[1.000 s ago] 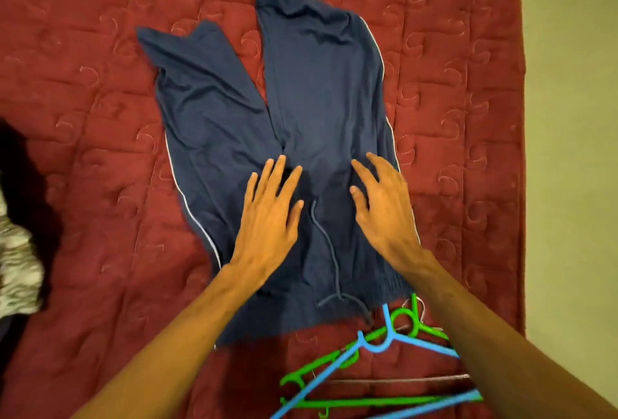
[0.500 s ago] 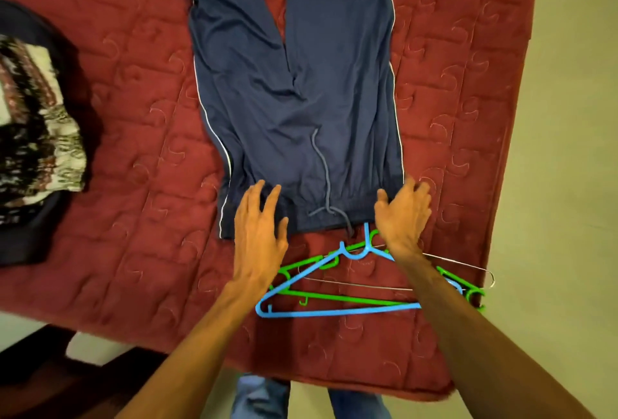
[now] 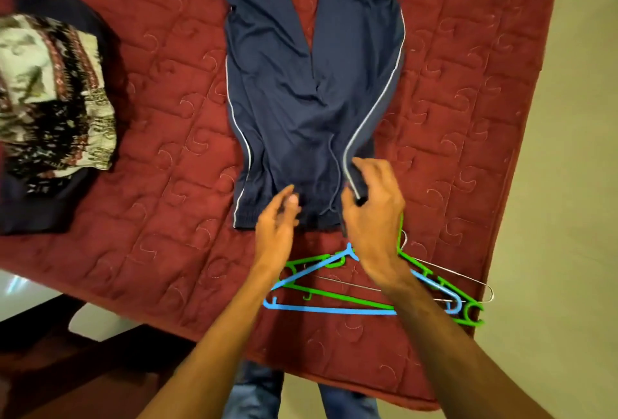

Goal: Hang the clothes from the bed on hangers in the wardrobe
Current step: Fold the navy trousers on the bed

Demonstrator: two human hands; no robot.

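Navy track pants [image 3: 301, 91] with white side piping lie flat on the red quilted bed [image 3: 160, 184], waistband toward me. My right hand [image 3: 371, 211] grips the right end of the waistband and has folded it inward over the pants. My left hand [image 3: 277, 221] hovers over the middle of the waistband with fingers loosely curled, holding nothing. Just below the waistband lie a blue hanger [image 3: 321, 308], a green hanger [image 3: 434, 280] and a thin wire hanger [image 3: 468, 280], stacked on each other.
A pile of patterned and dark clothes [image 3: 50, 101] sits at the bed's left side. The bed's near edge runs diagonally below the hangers, with pale floor [image 3: 561, 184] to the right. My jeans-clad legs [image 3: 267, 395] show under the edge.
My right hand took hold of the waistband's right end and folded it leftward over the pants. My left hand lifted off the bed toward the waistband's middle.
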